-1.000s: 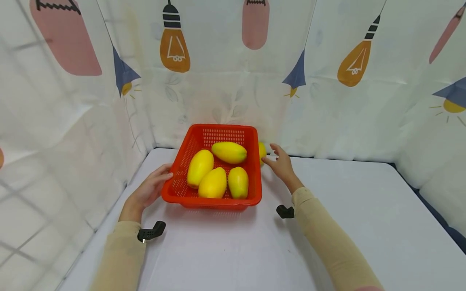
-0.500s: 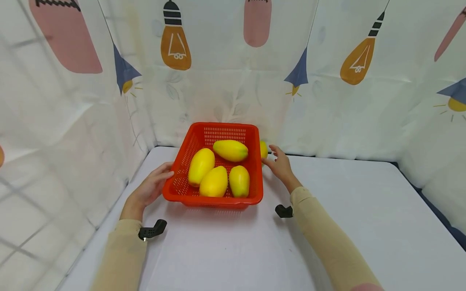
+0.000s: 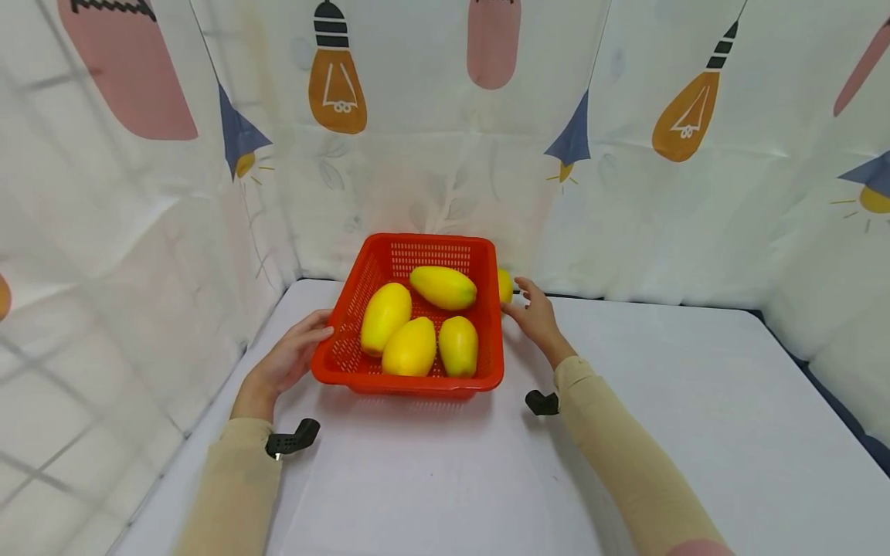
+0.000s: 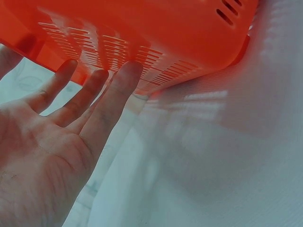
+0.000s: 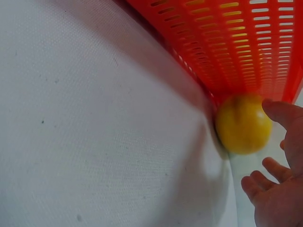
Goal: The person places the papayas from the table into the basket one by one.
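A red plastic basket [image 3: 417,385] with slotted walls stands near the back of the table, holding several yellow, oval, mango-like fruits. One of these fruits [image 3: 443,288] lies crosswise at the back. My left hand [image 3: 288,355] is at the basket's left side; in the left wrist view its fingers [image 4: 106,111] reach out nearly straight to the slotted wall. Outside the right wall sits another yellow fruit [image 5: 244,124], partly hidden by the basket in the head view. Beside it is my right hand [image 3: 537,315], fingers spread and loosely bent, one fingertip overlapping the fruit's edge in the right wrist view.
A white-covered table [image 3: 667,401] extends to the front and right. Close behind the basket hangs a patterned white curtain [image 3: 431,170], and another stretch of it runs along the left side. A dark strip shows along the table's right edge.
My right hand has come very slightly closer to the basket's right side. The left hand and basket hold their places; the head view has shifted a little.
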The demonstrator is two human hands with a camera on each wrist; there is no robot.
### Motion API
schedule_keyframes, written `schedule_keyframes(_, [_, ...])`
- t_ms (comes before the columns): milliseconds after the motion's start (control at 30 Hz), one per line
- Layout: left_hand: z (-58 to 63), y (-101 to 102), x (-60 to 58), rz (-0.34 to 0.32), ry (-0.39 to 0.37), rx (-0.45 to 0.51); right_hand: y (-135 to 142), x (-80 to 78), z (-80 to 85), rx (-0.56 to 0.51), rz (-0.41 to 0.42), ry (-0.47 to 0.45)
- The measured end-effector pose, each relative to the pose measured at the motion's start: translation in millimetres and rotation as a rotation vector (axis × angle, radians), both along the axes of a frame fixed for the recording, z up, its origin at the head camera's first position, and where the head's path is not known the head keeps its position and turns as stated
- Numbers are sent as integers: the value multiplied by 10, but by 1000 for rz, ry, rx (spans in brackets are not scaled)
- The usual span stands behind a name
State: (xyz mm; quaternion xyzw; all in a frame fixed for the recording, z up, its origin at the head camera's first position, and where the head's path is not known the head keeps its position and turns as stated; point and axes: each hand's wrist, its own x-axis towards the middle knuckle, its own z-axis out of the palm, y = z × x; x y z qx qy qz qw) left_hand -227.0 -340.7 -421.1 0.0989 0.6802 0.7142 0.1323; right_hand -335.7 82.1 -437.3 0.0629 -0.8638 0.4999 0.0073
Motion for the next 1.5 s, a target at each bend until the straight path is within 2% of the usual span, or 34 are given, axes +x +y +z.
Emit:
schedule_keyframes(233, [-7,1,-10,2,-4,-1,7,-16,-30,-27,-9,-58])
schedule_keyframes(533, [-1,-9,3,-2,7,-7,-31,-70,-49,-27,-6,-71])
schedule_keyframes(800, [-1,-15,-2,-1,12,0,-70,-141,4,-16,0,-52])
schedule_keyframes(1000, [-9,-6,3,3,13,1,-105,-196,-17,-16,-6,-87])
schedule_keyframes(1500, [-1,9,-1,-2,12,3,-151,-230,-53,-82,-19,-113])
